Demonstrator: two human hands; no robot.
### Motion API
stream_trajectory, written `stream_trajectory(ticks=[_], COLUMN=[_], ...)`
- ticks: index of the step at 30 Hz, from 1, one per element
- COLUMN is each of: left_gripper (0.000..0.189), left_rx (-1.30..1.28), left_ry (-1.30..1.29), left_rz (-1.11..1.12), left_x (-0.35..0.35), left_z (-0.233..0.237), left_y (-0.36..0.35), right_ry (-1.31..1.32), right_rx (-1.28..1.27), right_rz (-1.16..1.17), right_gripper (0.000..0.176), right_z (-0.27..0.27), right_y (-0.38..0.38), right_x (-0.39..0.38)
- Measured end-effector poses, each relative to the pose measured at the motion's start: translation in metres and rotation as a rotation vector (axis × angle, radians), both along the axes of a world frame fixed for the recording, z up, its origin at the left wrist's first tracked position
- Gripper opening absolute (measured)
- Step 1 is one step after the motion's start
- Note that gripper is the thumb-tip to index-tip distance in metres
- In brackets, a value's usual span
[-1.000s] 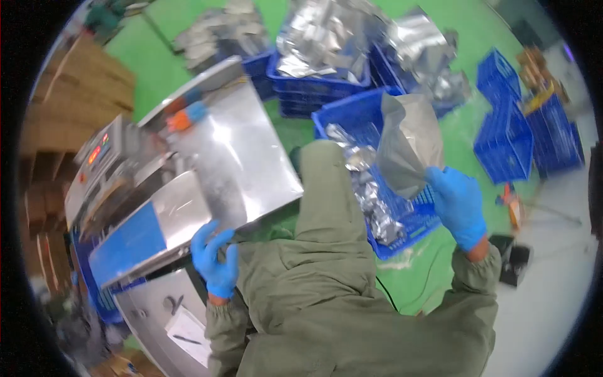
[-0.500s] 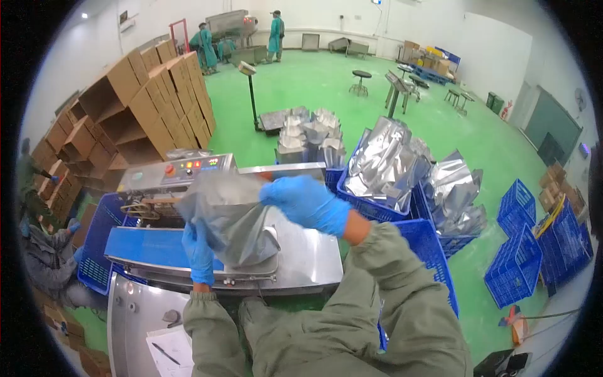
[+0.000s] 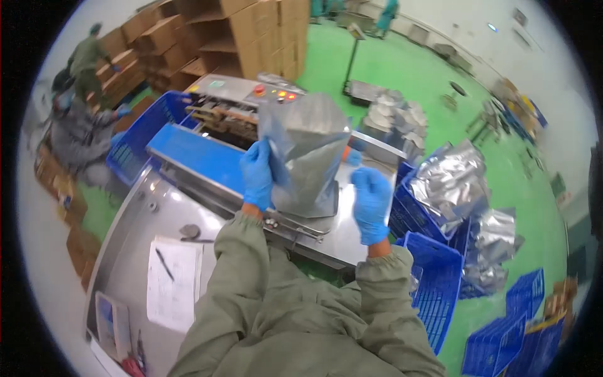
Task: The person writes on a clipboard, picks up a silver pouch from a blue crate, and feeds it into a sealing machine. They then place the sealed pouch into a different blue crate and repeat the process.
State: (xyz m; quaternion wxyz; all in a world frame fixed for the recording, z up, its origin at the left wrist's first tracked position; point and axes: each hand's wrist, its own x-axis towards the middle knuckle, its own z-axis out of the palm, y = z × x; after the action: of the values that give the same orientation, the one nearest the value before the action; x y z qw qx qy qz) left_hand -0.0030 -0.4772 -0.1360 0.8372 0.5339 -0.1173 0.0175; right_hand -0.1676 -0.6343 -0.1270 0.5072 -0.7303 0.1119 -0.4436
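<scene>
A silver foil bag (image 3: 308, 157) stands upright above the steel work surface (image 3: 352, 232), its broad face toward me. My left hand (image 3: 256, 176), in a blue glove, is closed on the bag's left edge. To the right of the bag, apart from it, is my right hand (image 3: 372, 204), also blue-gloved. Its fingers are curled in and I see nothing in them. Behind the bag sits a machine with a lit control panel (image 3: 270, 93) and a red button (image 3: 259, 90). A blue belt (image 3: 201, 160) runs along its near side.
Blue crates (image 3: 433, 283) stand to my right, some holding foil bags (image 3: 449, 182). At left, a steel table (image 3: 132, 251) bears papers (image 3: 169, 283) and a pen (image 3: 164, 264). Stacked cartons (image 3: 270, 38) rise behind the machine. A person in grey (image 3: 85, 138) sits at far left.
My right hand has come off the bag and moved down to its right. The bag, held in my left hand, is now more upright. My view has turned left and down.
</scene>
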Motion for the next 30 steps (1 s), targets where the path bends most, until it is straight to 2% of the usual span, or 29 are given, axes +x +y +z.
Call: stream_trajectory(ticks=[4, 6, 7, 12, 14, 16, 18, 20, 22, 23, 25, 26, 28, 29, 30], left_gripper=[0.024, 0.024, 0.023, 0.023, 0.023, 0.024, 0.025, 0.025, 0.028, 0.029, 0.034, 0.034, 0.037, 0.038, 0.038], left_rx=[-0.006, -0.001, 0.007, -0.019, -0.021, -0.060, -0.102, 0.046, 0.059, 0.175, 0.370, 0.361, 0.653, 0.738, 0.738], left_ry=[0.002, -0.013, -0.003, 0.032, 0.026, 0.045, 0.063, 0.037, 0.030, -0.038, -0.113, -0.109, -0.050, -0.117, -0.113], left_rz=[-0.004, -0.038, -0.042, -0.081, -0.149, -0.099, -0.057, 0.005, -0.057, -0.061, -0.062, -0.065, -0.075, -0.029, -0.032], left_x=[0.011, 0.012, 0.010, 0.009, 0.012, 0.017, 0.022, 0.025, 0.040, 0.040, 0.036, 0.033, 0.027, 0.026, 0.028], left_z=[0.002, 0.005, 0.006, 0.004, -0.001, -0.003, -0.001, -0.001, -0.027, -0.039, -0.048, -0.053, -0.067, -0.073, -0.074], left_y=[-0.002, -0.005, -0.005, -0.001, 0.001, -0.002, -0.009, -0.017, -0.038, -0.053, -0.067, -0.068, -0.062, -0.057, -0.052], right_ry=[-0.083, 0.073, 0.064, 0.061, 0.029, -0.045, 0.019, 0.032, -0.091, -0.091, -0.030, 0.027, 0.080, 0.098, 0.114], right_rx=[0.064, -0.172, -0.175, -0.100, -0.142, -0.138, -0.067, -0.077, 0.209, 0.339, 0.381, 0.430, 0.402, 0.442, 0.486], right_rz=[0.003, 0.128, 0.130, 0.128, 0.051, 0.001, -0.218, -0.257, -0.310, -0.289, -0.285, -0.284, -0.290, -0.276, -0.261], right_gripper=[0.014, 0.017, 0.017, 0.005, 0.005, 0.007, 0.007, 0.008, 0.012, 0.014, 0.014, 0.014, 0.015, 0.013, 0.012], right_z=[0.019, 0.021, 0.021, 0.011, 0.009, 0.002, -0.005, -0.018, -0.030, -0.047, -0.069, -0.080, -0.092, -0.095, -0.098], right_y=[-0.001, 0.005, 0.008, 0.013, 0.009, 0.009, 0.009, 0.007, 0.010, -0.005, -0.025, -0.032, -0.034, -0.030, -0.026], right_x=[0.012, 0.022, 0.028, 0.039, 0.037, 0.034, 0.019, 0.008, 0.003, -0.004, -0.015, -0.019, -0.029, -0.030, -0.029])
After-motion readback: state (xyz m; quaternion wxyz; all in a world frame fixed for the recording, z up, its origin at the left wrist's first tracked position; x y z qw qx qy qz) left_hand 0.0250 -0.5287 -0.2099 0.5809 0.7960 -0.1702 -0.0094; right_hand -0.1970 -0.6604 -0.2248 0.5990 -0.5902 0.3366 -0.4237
